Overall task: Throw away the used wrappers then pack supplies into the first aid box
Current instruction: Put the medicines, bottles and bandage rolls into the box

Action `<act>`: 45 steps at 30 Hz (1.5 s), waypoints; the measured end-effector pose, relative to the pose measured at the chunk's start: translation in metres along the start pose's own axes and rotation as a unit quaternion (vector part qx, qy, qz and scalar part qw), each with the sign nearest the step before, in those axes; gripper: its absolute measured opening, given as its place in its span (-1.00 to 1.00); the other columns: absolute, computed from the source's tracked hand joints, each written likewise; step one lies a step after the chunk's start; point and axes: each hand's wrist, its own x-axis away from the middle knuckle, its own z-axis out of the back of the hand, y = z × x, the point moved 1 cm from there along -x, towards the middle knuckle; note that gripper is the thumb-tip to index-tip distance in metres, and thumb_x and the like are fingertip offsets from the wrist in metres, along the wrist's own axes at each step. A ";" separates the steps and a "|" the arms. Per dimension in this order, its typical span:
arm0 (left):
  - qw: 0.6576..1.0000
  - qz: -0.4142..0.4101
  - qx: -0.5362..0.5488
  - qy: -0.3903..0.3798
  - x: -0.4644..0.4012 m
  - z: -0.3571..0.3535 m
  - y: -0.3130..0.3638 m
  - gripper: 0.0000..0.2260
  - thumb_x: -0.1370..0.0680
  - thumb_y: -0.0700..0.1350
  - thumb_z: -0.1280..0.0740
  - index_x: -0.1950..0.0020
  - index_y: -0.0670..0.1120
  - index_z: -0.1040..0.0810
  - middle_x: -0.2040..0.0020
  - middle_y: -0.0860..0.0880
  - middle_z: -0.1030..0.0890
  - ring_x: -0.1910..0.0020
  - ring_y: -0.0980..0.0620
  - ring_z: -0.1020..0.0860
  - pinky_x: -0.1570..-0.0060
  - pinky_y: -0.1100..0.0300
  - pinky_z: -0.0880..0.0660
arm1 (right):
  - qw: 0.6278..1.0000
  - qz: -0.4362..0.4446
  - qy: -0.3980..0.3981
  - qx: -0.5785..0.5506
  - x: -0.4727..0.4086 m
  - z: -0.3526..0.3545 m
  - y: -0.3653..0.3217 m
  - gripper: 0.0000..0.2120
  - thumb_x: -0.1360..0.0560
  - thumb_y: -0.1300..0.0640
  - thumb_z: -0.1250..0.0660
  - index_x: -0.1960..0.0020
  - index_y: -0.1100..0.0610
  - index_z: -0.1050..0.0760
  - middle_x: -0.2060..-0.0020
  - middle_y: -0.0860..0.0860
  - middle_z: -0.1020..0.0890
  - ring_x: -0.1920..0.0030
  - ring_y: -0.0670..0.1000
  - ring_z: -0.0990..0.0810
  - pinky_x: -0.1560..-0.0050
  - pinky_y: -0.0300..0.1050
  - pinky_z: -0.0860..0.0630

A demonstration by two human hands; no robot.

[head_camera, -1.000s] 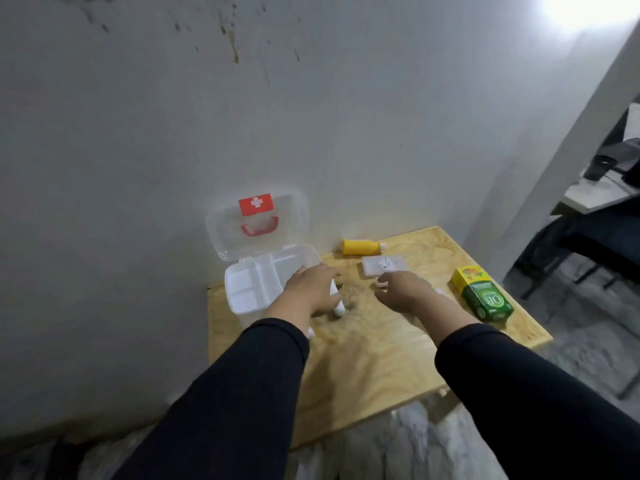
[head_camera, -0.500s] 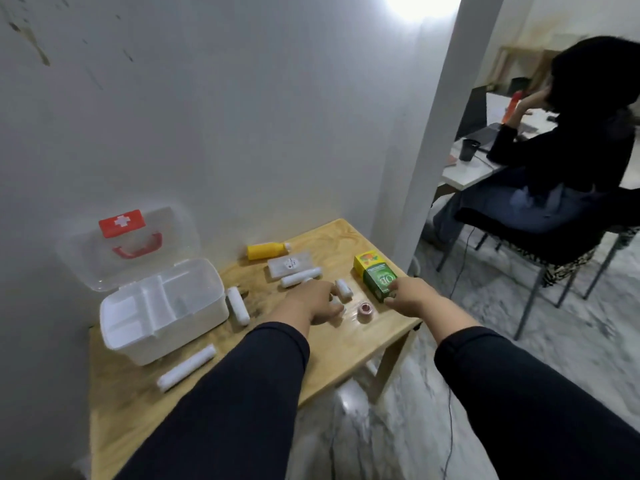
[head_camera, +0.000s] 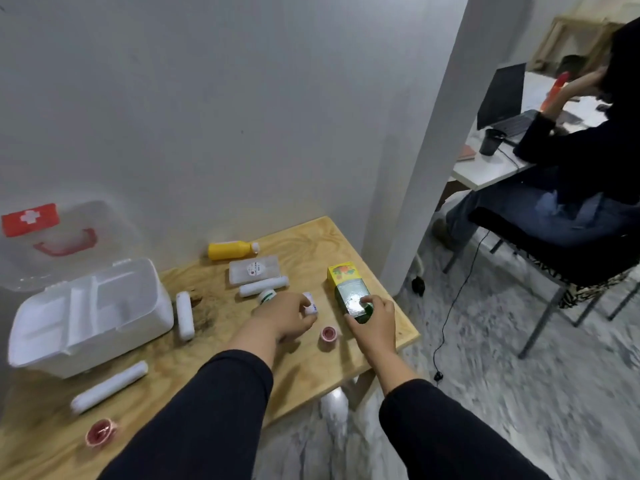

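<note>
I see the first aid box (head_camera: pixel 86 317) open and bare at the table's left, lid up against the wall, so I judge packing not yet begun, and I can pick out no wrappers. My right hand (head_camera: pixel 375 318) closes around the near end of the green carton (head_camera: pixel 348 289), while my left hand (head_camera: pixel 289 317) pinches a small white roll (head_camera: pixel 310 303). Gauze rolls (head_camera: pixel 263 286), a yellow bottle (head_camera: pixel 230 250), a flat case (head_camera: pixel 254 269) and pink tape (head_camera: pixel 328 334) lie loose; a seated person (head_camera: pixel 571 150) sits well apart.
</note>
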 end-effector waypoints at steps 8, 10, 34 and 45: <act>0.999 0.028 0.028 0.005 0.001 0.015 -0.001 -0.59 -0.56 0.07 -0.26 -0.39 -0.01 -0.44 -0.34 -0.01 -0.53 -0.29 -0.03 -0.50 -0.26 0.08 -0.46 | 0.994 0.083 -0.023 0.065 -0.028 0.036 -0.035 -0.60 -0.38 0.17 -0.40 -0.21 0.13 -0.48 -0.21 0.09 -0.48 -0.23 0.09 -0.47 -0.16 -0.16 -0.42; 0.998 0.033 0.047 0.021 0.005 0.030 -0.004 -0.58 -0.57 0.06 -0.27 -0.40 -0.02 -0.43 -0.35 0.00 -0.53 -0.31 -0.02 -0.49 -0.27 0.12 -0.44 | 0.989 0.114 -0.039 0.082 -0.035 0.042 -0.058 -0.56 -0.34 0.15 -0.41 -0.21 0.12 -0.48 -0.19 0.08 -0.51 -0.22 0.12 -0.48 -0.21 -0.02 -0.49; 0.961 0.222 0.074 0.148 0.124 0.111 -0.243 -0.37 -0.53 0.13 -0.33 -0.53 -0.01 -0.22 -0.54 -0.01 -0.24 -0.46 -0.08 -0.33 -0.38 0.04 -0.33 | 0.824 0.439 -0.228 0.276 0.060 -0.165 -0.283 -0.49 -0.36 0.09 -0.38 -0.31 0.08 -0.46 -0.21 0.12 -0.45 -0.26 0.14 -0.40 -0.27 -0.02 -0.43; 0.978 0.179 0.005 0.112 0.114 0.100 -0.304 -0.23 -0.51 0.28 -0.26 -0.57 -0.09 -0.11 -0.57 -0.02 -0.15 -0.52 -0.06 -0.21 -0.44 0.03 -0.23 | 0.819 0.410 -0.220 0.337 0.060 -0.233 -0.296 -0.46 -0.39 0.15 -0.35 -0.36 0.08 -0.40 -0.23 0.11 -0.41 -0.30 0.13 -0.38 -0.23 -0.06 -0.41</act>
